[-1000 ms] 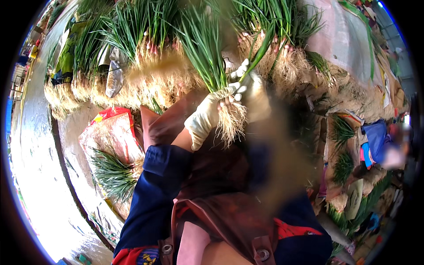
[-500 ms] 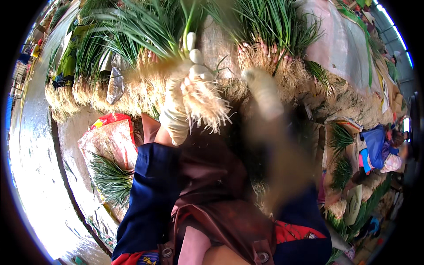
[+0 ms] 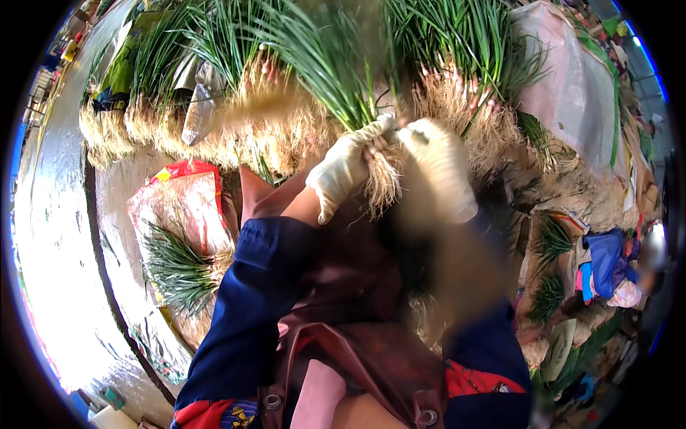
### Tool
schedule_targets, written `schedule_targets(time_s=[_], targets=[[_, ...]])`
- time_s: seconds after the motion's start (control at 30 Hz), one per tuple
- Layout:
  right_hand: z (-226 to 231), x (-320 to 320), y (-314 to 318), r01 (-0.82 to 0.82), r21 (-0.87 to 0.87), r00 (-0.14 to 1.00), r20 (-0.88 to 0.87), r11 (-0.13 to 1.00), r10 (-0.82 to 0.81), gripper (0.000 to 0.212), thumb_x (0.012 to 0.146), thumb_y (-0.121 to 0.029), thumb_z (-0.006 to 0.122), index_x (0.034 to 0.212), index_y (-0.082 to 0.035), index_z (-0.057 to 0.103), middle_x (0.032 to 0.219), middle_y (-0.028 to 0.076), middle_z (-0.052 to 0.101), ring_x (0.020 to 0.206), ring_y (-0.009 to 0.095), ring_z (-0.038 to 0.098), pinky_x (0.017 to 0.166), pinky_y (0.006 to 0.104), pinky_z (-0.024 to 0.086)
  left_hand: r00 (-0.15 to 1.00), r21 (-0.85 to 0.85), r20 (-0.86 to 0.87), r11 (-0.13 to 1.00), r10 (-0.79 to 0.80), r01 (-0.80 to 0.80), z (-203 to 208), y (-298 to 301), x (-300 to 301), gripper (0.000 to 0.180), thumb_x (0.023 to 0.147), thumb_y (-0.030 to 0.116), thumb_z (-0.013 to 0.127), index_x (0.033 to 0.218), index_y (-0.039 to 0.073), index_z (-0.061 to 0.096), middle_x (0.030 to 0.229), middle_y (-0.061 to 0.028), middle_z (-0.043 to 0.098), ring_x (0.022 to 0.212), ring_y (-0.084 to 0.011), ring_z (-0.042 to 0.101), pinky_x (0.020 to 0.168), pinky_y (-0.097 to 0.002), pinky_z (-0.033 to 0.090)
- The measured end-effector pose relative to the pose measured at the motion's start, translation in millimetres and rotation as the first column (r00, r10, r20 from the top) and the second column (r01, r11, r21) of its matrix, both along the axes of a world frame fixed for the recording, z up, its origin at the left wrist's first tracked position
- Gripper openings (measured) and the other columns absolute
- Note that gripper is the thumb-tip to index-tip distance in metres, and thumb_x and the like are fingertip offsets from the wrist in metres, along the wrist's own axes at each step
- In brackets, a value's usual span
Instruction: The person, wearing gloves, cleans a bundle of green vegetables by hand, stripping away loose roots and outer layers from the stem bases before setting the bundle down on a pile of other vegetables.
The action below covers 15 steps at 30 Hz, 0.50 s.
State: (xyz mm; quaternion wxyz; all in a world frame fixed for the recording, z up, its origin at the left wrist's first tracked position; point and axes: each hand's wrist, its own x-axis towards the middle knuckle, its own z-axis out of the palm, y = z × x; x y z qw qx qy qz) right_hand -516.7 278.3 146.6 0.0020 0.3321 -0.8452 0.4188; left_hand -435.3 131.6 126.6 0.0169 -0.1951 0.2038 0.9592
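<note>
A white knitted glove covers my left hand, which is closed around a bunch of green onions. The bunch's pale roots hang below my fingers, and its long green leaves point up and away. Just right of it is my right hand, gloved too and partly blurred. Its fingers are curled together close to the bunch's white stems; whatever they may pinch is too small to make out. Beyond both hands, more green onions lie in a row, with their roots toward me.
At the left, a clear plastic bag with a red edge lies near another onion bunch. A pale sack sheet covers the far right. My brown apron spreads below the hands. Further right are more onions and a person in blue.
My left hand has moved right and turned, bringing the bunch with it. My right hand has come in closer to the stems. The whole view has shifted slightly.
</note>
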Motion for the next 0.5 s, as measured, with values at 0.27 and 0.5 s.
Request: schedule_targets(time_s=[0.27, 0.5], targets=[[-29.1, -21.7, -5.2, 0.232, 0.438, 0.971, -0.155, 0.869, -0.181, 0.037, 0.086, -0.044, 0.054, 0.108, -0.015, 0.058, 0.092, 0.007, 0.064, 0.079, 0.022, 0.063, 0.071, 0.0341, 0.051, 0.967, -0.169, 0.251, 0.986, 0.036, 0.007, 5.7, 14.1, 2.4, 0.009, 0.078, 0.003, 0.064, 0.087, 0.000, 0.064, 0.074, -0.0050, 0.065, 0.055, -0.0093, 0.054, 0.052, -0.0207, 0.047], [-3.2, -10.0, -32.8, -0.022, -0.168, 0.668, 0.731, 0.986, 0.139, 0.041, 0.080, -0.048, 0.062, 0.080, -0.007, 0.062, 0.065, -0.001, 0.055, 0.065, 0.011, 0.052, 0.060, 0.0286, 0.044, 0.977, -0.144, 0.213, 0.990, 0.025, 0.006, -6.3, 4.9, 12.1, 0.015, 0.076, 0.000, 0.065, 0.090, -0.002, 0.061, 0.077, -0.0082, 0.066, 0.061, -0.0145, 0.062, 0.057, -0.0250, 0.052]])
